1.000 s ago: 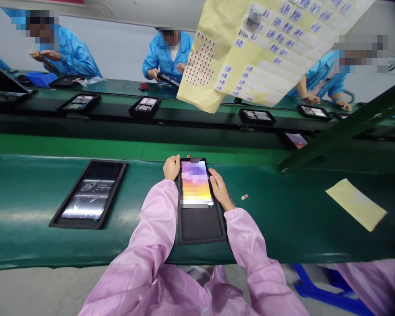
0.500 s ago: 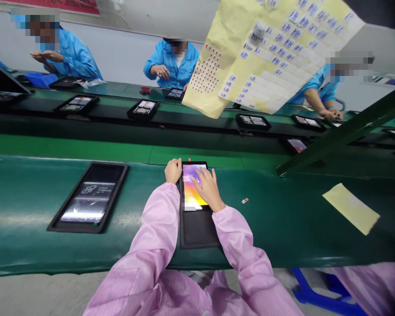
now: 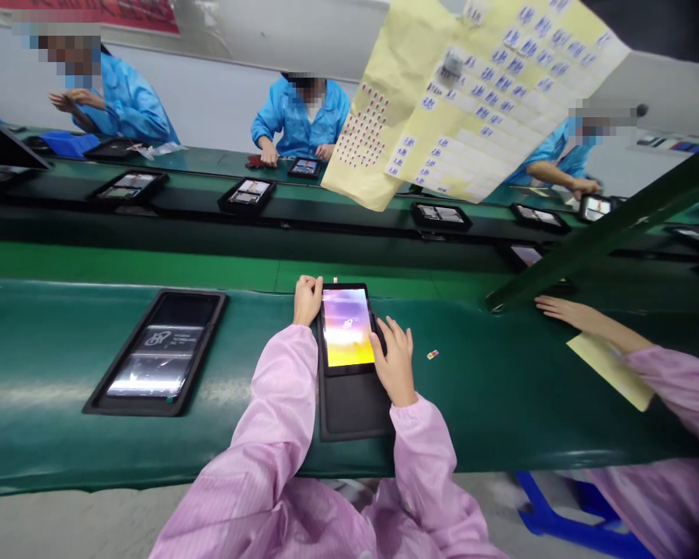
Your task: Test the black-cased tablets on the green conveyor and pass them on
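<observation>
A tablet [image 3: 348, 326] with a lit purple, white and yellow screen lies in the upper part of a black tray [image 3: 352, 407]. My left hand [image 3: 307, 300] is closed at the tablet's upper left corner, its fingers curled over the edge; how much of the grip is on the tray is hidden. A small white and orange piece [image 3: 335, 280] sticks up beyond the tablet's top edge. My right hand [image 3: 394, 359], open with fingers spread, rests by the tablet's right edge. Right of it, a small white, red and yellow card [image 3: 432, 355] lies on the green mat.
A second black tray [image 3: 96, 404] at the left bears a dark-screened tablet [image 3: 161, 341]. At right, a neighbour's hand [image 3: 582, 317] reaches past yellow paper [image 3: 611, 369]. A green post [image 3: 606, 233] slants up nearby. Beyond runs a conveyor with several trays, and people in blue sit behind.
My right hand has moved off the screen to the tablet's right side. My left hand stays at the corner. A neighbour's arm has come in from the right over the yellow paper.
</observation>
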Demonstrator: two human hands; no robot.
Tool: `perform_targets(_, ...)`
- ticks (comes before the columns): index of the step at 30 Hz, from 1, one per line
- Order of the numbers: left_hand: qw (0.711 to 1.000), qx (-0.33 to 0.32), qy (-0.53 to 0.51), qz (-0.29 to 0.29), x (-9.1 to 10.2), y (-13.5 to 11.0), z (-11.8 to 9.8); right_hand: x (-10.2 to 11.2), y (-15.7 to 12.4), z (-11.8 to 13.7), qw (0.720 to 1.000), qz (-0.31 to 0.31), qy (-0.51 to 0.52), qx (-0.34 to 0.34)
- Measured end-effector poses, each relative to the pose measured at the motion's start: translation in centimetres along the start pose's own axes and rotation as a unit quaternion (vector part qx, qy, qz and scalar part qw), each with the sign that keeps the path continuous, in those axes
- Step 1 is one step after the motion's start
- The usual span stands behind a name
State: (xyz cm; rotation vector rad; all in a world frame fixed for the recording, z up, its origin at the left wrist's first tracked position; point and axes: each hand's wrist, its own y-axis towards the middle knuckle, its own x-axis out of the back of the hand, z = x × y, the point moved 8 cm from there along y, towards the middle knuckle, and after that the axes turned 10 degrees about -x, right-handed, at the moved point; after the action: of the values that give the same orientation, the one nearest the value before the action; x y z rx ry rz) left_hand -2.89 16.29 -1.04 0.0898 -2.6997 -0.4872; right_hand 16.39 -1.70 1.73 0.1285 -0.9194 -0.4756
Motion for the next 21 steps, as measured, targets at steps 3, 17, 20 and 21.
perform_targets(3, 0.997, 0.017, -0.076, 0.021, -0.9, -0.1, -1.0, 1.1, -1.8, -0.4, 0.998, -0.031, 0.044, -0.045)
perform_targets(17, 0.758, 0.276, -0.591, -0.010, -3.0, -7.1, -3.5, 2.8, -3.7, -1.7, 0.984, -0.049, 0.119, -0.126)
perform_targets(20, 0.729, 0.192, -0.628, -0.194, -0.4, -7.8, -3.5, 3.6, -2.9, 3.6, 0.994, -0.095, 0.050, -0.025)
perform_targets(21, 0.722, 0.161, -0.628, -0.244, 0.4, -8.1, -3.5, 3.2, -2.6, 5.4, 0.995, -0.097, 0.033, 0.005)
